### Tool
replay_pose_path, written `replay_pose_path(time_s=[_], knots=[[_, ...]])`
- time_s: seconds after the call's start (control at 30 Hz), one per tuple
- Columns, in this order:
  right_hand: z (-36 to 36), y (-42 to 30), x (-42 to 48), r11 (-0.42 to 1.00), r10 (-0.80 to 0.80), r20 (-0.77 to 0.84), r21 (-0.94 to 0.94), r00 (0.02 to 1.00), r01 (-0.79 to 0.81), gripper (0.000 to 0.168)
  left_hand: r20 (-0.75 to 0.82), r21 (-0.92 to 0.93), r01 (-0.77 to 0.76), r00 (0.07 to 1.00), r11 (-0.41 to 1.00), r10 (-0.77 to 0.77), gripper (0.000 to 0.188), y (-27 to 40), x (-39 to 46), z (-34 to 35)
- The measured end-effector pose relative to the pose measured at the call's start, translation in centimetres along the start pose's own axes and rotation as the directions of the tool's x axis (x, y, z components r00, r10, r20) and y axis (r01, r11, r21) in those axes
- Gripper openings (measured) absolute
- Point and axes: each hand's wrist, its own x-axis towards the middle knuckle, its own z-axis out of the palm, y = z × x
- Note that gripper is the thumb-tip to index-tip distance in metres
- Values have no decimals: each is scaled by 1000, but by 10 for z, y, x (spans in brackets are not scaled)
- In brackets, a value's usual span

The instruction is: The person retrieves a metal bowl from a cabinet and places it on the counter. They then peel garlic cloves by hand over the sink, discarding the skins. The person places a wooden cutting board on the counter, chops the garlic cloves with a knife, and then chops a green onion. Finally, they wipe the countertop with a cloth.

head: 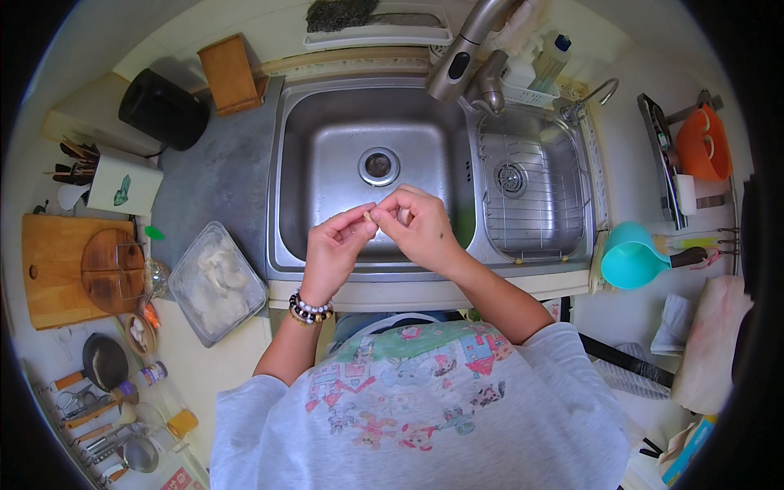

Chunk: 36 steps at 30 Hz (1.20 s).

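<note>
Over the near part of the large stainless steel sink basin (331,141), my two hands meet at the fingertips. My left hand (340,242), with beaded bracelets at the wrist, pinches a small pale piece (368,216), possibly a garlic clove. Thumb and forefinger of my right hand (419,229) press on the same piece. Curled in the right fingers is a second small, pinkish-white thing (404,215), perhaps another clove; the fingers partly cover it. Below the hands, the drain (378,165) shows in the basin floor.
A lidded clear plastic container (217,285) with pale food stands on the left counter. The pull-out faucet (456,67) overhangs the basin's back right. A wire rack (533,208) lies in the small right basin. On the right hangs a turquoise ladle (631,257); a knife block (229,73) stands back left.
</note>
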Motion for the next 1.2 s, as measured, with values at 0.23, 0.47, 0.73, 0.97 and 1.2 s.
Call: replay_pose_path(time_s=[0.23,0.47,0.73,0.97,1.2], knots=[[4,6,2,991,112,-34,74,993,-110,7,-135,-259,14,990,966,-50,34,3,5,-21],[15,-2,14,984,-126,-51,-129,991,119,8,-59,-8,18,998,1000,-18,30,-7,2,-28],[22,-8,10,957,-219,-26,-200,975,209,8,-39,348,-205,972,915,233,23,0,0,-28],[25,-17,6,964,-156,-29,-223,987,146,8,-40,309,-213,971,927,236,21,1,-4,-28],[33,-17,4,968,-172,-147,-207,974,140,9,-92,-37,-114,990,993,110,25,-3,-7,-25]])
